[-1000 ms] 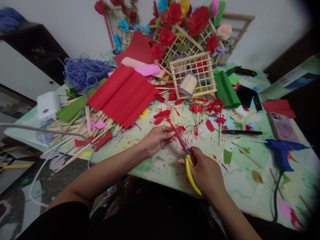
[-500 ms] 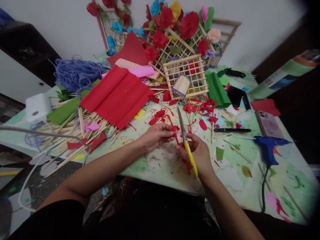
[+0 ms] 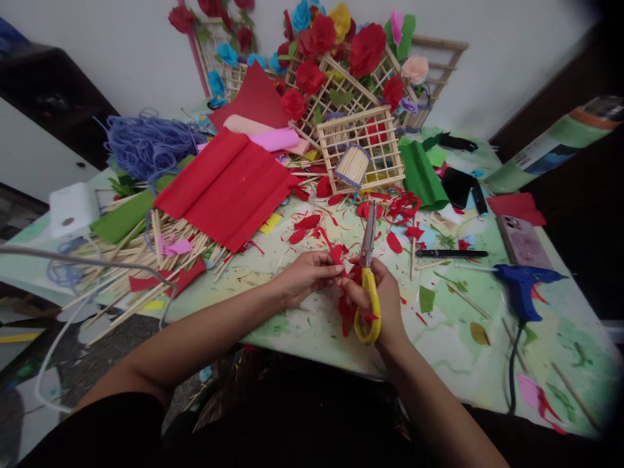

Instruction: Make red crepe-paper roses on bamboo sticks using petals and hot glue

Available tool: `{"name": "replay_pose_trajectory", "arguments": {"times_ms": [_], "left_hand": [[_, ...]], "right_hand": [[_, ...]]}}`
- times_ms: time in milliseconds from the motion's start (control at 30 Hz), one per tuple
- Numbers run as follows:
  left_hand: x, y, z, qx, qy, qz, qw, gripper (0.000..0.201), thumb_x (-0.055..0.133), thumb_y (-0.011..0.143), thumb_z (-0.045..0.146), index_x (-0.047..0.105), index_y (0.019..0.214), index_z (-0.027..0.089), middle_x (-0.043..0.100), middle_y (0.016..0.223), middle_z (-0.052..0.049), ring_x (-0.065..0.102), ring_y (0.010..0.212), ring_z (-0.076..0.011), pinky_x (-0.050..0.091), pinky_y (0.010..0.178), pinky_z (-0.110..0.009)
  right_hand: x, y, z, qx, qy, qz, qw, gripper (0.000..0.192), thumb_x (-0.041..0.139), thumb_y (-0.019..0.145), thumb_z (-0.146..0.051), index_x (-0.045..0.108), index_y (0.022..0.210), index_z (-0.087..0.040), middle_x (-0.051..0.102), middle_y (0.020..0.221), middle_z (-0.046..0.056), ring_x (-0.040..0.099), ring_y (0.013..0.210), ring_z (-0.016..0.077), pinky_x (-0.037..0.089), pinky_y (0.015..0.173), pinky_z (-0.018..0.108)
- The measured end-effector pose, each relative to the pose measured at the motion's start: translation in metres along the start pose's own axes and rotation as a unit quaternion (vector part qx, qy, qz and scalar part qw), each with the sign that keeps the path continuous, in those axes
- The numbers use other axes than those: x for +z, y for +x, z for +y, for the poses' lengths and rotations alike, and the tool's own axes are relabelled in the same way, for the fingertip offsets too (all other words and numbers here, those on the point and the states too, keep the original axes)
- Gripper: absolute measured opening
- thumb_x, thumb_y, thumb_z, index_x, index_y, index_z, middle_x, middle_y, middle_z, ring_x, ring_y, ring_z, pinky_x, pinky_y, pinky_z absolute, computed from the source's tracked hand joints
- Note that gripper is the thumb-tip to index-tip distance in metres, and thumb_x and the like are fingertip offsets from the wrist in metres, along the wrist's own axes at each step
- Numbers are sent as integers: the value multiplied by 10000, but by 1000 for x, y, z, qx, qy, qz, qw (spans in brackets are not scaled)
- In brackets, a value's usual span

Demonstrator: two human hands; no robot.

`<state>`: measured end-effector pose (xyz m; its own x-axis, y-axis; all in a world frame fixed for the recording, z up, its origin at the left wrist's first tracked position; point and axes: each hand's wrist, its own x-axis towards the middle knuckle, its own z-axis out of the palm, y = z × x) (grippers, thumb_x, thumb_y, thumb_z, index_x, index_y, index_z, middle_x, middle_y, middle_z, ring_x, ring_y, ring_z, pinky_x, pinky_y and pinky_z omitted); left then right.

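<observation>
My right hand grips yellow-handled scissors, blades closed and pointing away from me. My left hand pinches a small piece of red crepe paper just left of the blades; my right fingers touch the same paper. More red paper hangs below my right hand. Both hands hover over the near middle of the green patterned table, among cut red petals.
A large red crepe sheet and wooden sticks lie left. A wooden grid box and paper flowers stand behind. On the right are a blue glue gun, a phone and a black pen.
The scissors swung from angled left to nearly straight ahead and closed. My right hand moved up and left to meet my left hand at the red paper.
</observation>
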<state>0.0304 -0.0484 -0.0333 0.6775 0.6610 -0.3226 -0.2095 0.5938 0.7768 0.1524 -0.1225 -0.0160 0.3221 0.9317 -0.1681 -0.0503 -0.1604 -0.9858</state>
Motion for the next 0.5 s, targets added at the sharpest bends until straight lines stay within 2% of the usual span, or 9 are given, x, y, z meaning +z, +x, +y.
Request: {"name": "replay_pose_trajectory", "arguments": {"times_ms": [100, 167, 200, 267, 333, 367, 500], "left_hand": [[-3, 1, 2, -2, 0, 51, 999, 230, 791, 625, 223, 618, 700, 93, 601, 615, 2, 549, 549, -53, 418, 574, -177], [-6, 2, 6, 3, 5, 78, 997, 231, 791, 625, 223, 606, 680, 96, 587, 602, 8, 524, 528, -42, 389, 532, -163], [-9, 2, 8, 8, 7, 85, 996, 230, 789, 629, 221, 599, 669, 96, 584, 601, 8, 517, 523, -39, 380, 518, -158], [-13, 2, 12, 17, 3, 91, 996, 227, 783, 637, 214, 590, 659, 98, 585, 607, 5, 514, 523, -37, 379, 508, -151], [-16, 2, 14, 19, -10, 95, 995, 218, 779, 642, 202, 589, 660, 98, 587, 612, 4, 521, 531, -37, 392, 515, -148], [-18, 2, 15, 20, -19, 98, 995, 209, 777, 644, 194, 593, 665, 98, 588, 612, 4, 527, 538, -38, 398, 520, -146], [-19, 2, 16, 20, -36, 108, 993, 182, 763, 657, 159, 592, 662, 97, 604, 618, -8, 545, 545, -46, 417, 527, -147]], "right_hand": [[-7, -2, -3, -20, -74, 6, 997, 437, 672, 627, -338, 526, 1008, -181, 564, 604, -48, 514, 493, 119, 426, 481, 243], [-18, -5, -7, -44, -188, 18, 981, 430, 670, 644, -369, 547, 1009, -178, 582, 613, -30, 532, 529, 136, 408, 498, 246], [-25, -6, -8, -60, -263, 24, 963, 418, 664, 658, -382, 560, 1010, -184, 586, 616, -25, 534, 537, 141, 392, 500, 246], [-38, -10, -11, -85, -416, 20, 905, 421, 645, 680, -402, 574, 1042, -200, 597, 636, -15, 541, 552, 157, 362, 508, 253], [-49, -12, -12, -109, -517, 2, 849, 463, 620, 699, -414, 560, 1101, -195, 625, 713, 19, 565, 609, 183, 356, 533, 264], [-53, -13, -12, -118, -543, -11, 831, 485, 606, 708, -416, 547, 1130, -185, 637, 768, 42, 576, 649, 197, 360, 549, 269], [-59, -17, -8, -136, -569, -53, 809, 504, 570, 734, -402, 522, 1174, -160, 645, 884, 95, 587, 737, 225, 374, 586, 278]]}}
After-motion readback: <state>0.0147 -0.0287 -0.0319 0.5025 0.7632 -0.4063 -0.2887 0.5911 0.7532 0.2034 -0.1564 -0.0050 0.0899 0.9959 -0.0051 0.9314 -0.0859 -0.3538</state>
